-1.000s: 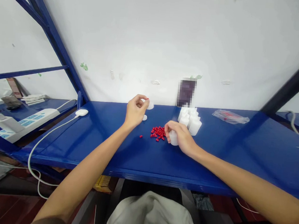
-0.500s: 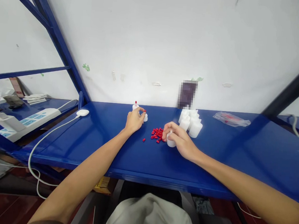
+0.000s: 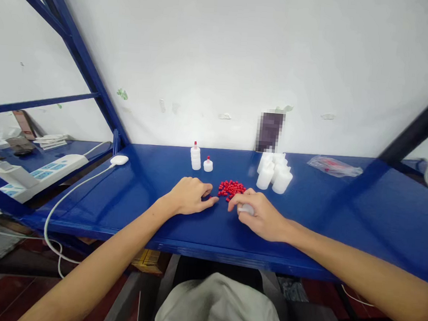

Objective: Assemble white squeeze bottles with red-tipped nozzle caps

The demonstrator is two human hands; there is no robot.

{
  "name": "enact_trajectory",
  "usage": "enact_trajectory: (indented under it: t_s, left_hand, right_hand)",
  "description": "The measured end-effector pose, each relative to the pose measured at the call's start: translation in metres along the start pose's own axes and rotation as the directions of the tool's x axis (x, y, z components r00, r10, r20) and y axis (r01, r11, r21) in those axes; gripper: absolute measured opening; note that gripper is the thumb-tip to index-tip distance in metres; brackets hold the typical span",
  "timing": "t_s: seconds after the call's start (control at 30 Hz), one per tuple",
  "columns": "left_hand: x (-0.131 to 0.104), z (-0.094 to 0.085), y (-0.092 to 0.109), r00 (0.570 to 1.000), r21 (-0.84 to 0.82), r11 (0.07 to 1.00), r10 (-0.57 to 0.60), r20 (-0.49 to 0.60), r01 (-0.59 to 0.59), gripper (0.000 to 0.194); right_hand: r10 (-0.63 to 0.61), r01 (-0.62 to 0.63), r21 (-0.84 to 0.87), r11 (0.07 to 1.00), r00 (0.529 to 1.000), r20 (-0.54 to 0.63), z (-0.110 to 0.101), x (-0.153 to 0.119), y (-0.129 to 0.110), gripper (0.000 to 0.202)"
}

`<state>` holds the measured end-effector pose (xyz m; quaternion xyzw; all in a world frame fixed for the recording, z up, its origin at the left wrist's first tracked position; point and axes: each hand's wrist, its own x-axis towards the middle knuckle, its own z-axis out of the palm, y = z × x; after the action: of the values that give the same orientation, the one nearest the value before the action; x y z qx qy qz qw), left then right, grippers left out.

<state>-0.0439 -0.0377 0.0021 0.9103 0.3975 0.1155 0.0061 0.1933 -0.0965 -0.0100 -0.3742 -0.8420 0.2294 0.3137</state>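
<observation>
My left hand (image 3: 193, 196) rests low over the blue table, thumb and index finger stretched apart beside a pile of small red caps (image 3: 230, 187). A bit of red shows between those fingers, probably a loose cap lying there. At the pile's right edge, my right hand (image 3: 263, 215) is wrapped round a small white bottle (image 3: 246, 209), mostly hidden by the fingers. Behind the left hand stand a taller white bottle (image 3: 196, 159) and a short white bottle (image 3: 208, 166), both with red tips.
Several white bottles (image 3: 274, 174) are grouped at the back right, near a blurred dark object (image 3: 269, 131). A clear plastic bag (image 3: 334, 166) lies farther right. On the left are a white charger puck (image 3: 119, 160) with its cable and a power strip (image 3: 50, 173).
My left hand has left the short bottle, which now stands with a red cap on its tip, and come back toward the pile. My right hand has shifted slightly nearer me, still holding its bottle.
</observation>
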Motion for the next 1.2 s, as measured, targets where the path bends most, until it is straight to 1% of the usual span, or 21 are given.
enact_trajectory:
  t_s: [0.07,0.13,0.17,0.2,0.23,0.27,0.3,0.33,0.37,0.43,0.47,0.53,0.67,0.77,0.83,0.9,0.97,1.0,1.1,1.13,1.2]
  left_hand:
    - [0.001,0.001,-0.003,0.996,-0.063,0.996,0.062,0.069,-0.057,0.038]
    - [0.006,0.001,-0.004,0.994,-0.241,0.969,0.077,0.081,-0.055,0.038]
    - [0.009,0.000,-0.002,0.996,-0.368,0.929,0.060,0.059,-0.034,0.039]
    - [0.012,0.000,0.003,1.000,-0.506,0.863,0.021,0.008,-0.014,0.040]
    - [0.015,-0.001,0.010,0.997,-0.635,0.772,-0.042,-0.065,-0.009,0.041]
    - [0.018,-0.002,0.019,0.982,-0.743,0.669,-0.123,-0.145,-0.026,0.042]
    - [0.021,-0.002,0.030,0.948,-0.813,0.578,-0.214,-0.236,-0.072,0.042]
    - [0.023,-0.002,0.042,0.908,-0.848,0.517,-0.289,-0.304,-0.119,0.043]
    - [0.025,-0.002,0.054,0.886,-0.862,0.483,-0.318,-0.338,-0.155,0.041]
    - [0.028,0.001,0.074,0.906,-0.889,0.419,-0.279,-0.317,-0.182,0.039]
    - [0.030,0.003,0.081,0.912,-0.889,0.414,-0.258,-0.319,-0.194,0.039]
    - [0.031,0.007,0.088,0.914,-0.880,0.424,-0.232,-0.334,-0.214,0.038]
    - [0.032,0.012,0.085,0.916,-0.857,0.457,-0.188,-0.355,-0.238,0.037]
    - [0.031,0.014,0.083,0.914,-0.823,0.511,-0.157,-0.373,-0.248,0.036]
    - [0.030,0.015,0.083,0.904,-0.787,0.561,-0.147,-0.401,-0.258,0.037]
    - [0.030,0.016,0.084,0.890,-0.742,0.616,-0.140,-0.433,-0.265,0.039]
    - [0.029,0.019,0.084,0.882,-0.702,0.662,-0.132,-0.453,-0.261,0.039]
    - [0.029,0.020,0.084,0.881,-0.692,0.675,-0.131,-0.454,-0.256,0.037]
    - [0.029,0.023,0.084,0.883,-0.718,0.659,-0.175,-0.435,-0.223,0.021]
    - [0.029,0.023,0.085,0.883,-0.737,0.641,-0.196,-0.427,-0.214,0.018]
    - [0.028,0.024,0.085,0.883,-0.772,0.600,-0.222,-0.414,-0.212,0.019]
  right_hand:
    - [0.076,-0.066,0.141,0.988,0.995,-0.061,-0.002,0.000,0.000,0.022]
    - [0.145,-0.116,0.311,0.943,0.987,-0.074,-0.003,0.001,0.001,0.022]
    - [0.169,-0.131,0.381,0.915,0.983,-0.068,-0.003,0.002,0.001,0.021]
    - [0.183,-0.138,0.436,0.889,0.981,-0.063,-0.003,0.004,0.000,0.020]
    - [0.188,-0.137,0.478,0.867,0.980,-0.060,-0.003,0.005,0.000,0.018]
    - [0.189,-0.132,0.514,0.848,0.980,-0.059,-0.002,0.007,-0.001,0.018]
    - [0.189,-0.126,0.546,0.828,0.980,-0.060,-0.002,0.008,-0.001,0.019]
    - [0.192,-0.123,0.574,0.810,0.979,-0.061,-0.002,0.010,-0.002,0.021]
    - [0.200,-0.123,0.597,0.793,0.978,-0.064,-0.001,0.011,-0.003,0.022]
    - [0.226,-0.126,0.630,0.766,0.971,-0.082,-0.002,0.012,-0.005,0.025]
    - [0.239,-0.124,0.642,0.756,0.966,-0.095,-0.002,0.011,-0.005,0.027]
    - [0.247,-0.108,0.663,0.741,0.962,-0.119,-0.003,0.010,-0.005,0.029]
    - [0.190,-0.059,0.699,0.713,0.975,-0.112,-0.004,0.007,0.002,0.027]
    - [0.168,-0.025,0.723,0.691,0.978,-0.127,-0.003,0.008,0.005,0.037]
    - [0.204,-0.053,0.758,0.650,0.973,-0.107,-0.002,0.011,0.005,0.046]
    - [0.247,-0.109,0.798,0.592,0.968,-0.051,-0.003,0.015,0.003,0.053]
    - [0.275,-0.156,0.814,0.559,0.961,-0.005,-0.003,0.018,0.003,0.054]
    - [0.283,-0.164,0.814,0.558,0.959,-0.001,-0.003,0.019,0.003,0.052]
    - [0.293,-0.153,0.800,0.580,0.956,-0.030,-0.002,0.020,0.007,0.044]
    - [0.288,-0.144,0.799,0.584,0.957,-0.037,-0.002,0.019,0.008,0.040]
    - [0.272,-0.128,0.800,0.586,0.961,-0.046,-0.002,0.016,0.008,0.030]
